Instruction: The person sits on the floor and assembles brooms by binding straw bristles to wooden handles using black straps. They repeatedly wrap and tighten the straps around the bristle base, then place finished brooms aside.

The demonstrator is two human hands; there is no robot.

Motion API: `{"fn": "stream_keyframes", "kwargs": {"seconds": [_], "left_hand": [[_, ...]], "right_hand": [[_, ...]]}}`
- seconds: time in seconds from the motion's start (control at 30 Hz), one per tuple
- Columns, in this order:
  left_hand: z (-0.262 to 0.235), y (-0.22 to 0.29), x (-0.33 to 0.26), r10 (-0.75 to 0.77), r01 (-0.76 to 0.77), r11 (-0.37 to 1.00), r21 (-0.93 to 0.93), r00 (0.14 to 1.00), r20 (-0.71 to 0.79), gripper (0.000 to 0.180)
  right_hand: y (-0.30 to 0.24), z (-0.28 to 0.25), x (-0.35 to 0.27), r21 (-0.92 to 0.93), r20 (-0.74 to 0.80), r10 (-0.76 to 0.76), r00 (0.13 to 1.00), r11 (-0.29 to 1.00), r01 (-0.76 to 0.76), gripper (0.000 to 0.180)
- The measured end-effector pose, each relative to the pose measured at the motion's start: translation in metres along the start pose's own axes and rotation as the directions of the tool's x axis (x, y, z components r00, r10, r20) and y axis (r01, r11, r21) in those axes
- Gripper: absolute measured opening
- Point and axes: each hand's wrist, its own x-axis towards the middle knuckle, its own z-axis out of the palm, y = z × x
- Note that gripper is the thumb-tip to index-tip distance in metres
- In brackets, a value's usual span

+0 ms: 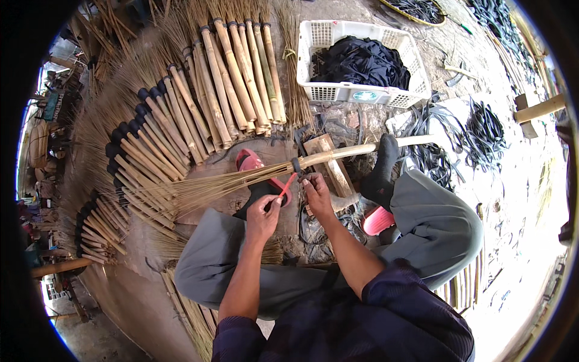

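Pinching a thin red strip (287, 185) between thumb and fingers, your left hand (263, 215) sits just below the broom (241, 181) lying across your lap; your right hand (316, 194) has its fingers curled together at the dark binding (296, 165) where the bristles meet the bamboo handle (356, 150), though whether it grips anything you cannot tell; a black-socked foot (380, 172) presses the handle onto a wooden block (330, 164); finished brooms (181, 120) fan out on the ground beyond; a white basket (338, 92) of dark strips stands behind them.
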Motion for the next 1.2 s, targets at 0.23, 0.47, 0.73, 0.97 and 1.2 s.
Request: {"fn": "stream_keyframes", "kwargs": {"seconds": [0.23,0.47,0.73,0.97,1.2], "left_hand": [[0.032,-0.002,0.045,-0.041,0.021,0.934,0.356,0.998,0.049,0.023],[0.077,-0.05,0.081,-0.059,0.044,0.996,-0.076,0.977,-0.203,0.026],[0.054,-0.024,0.082,-0.096,0.1,0.941,0.323,0.995,-0.028,0.022],[0.02,0.06,0.112,0.391,-0.424,0.345,0.837,0.876,0.283,0.02],[0.042,0.048,0.146,-0.191,-0.276,0.451,0.849,0.899,0.394,0.018]], "right_hand": [[0.036,-0.003,0.019,-0.069,0.023,-0.198,0.98,0.978,0.199,0.01],[0.031,0.001,0.021,0.058,0.036,-0.136,0.99,0.989,0.133,0.009],[-0.006,0.008,-0.01,-0.04,-0.026,-0.131,0.991,0.991,0.13,0.011],[-0.031,0.01,-0.011,-0.434,0.02,-0.364,0.931,0.836,0.336,0.011],[-0.05,0.021,-0.011,-0.115,-0.028,-0.288,0.957,0.952,0.283,0.009]]}}
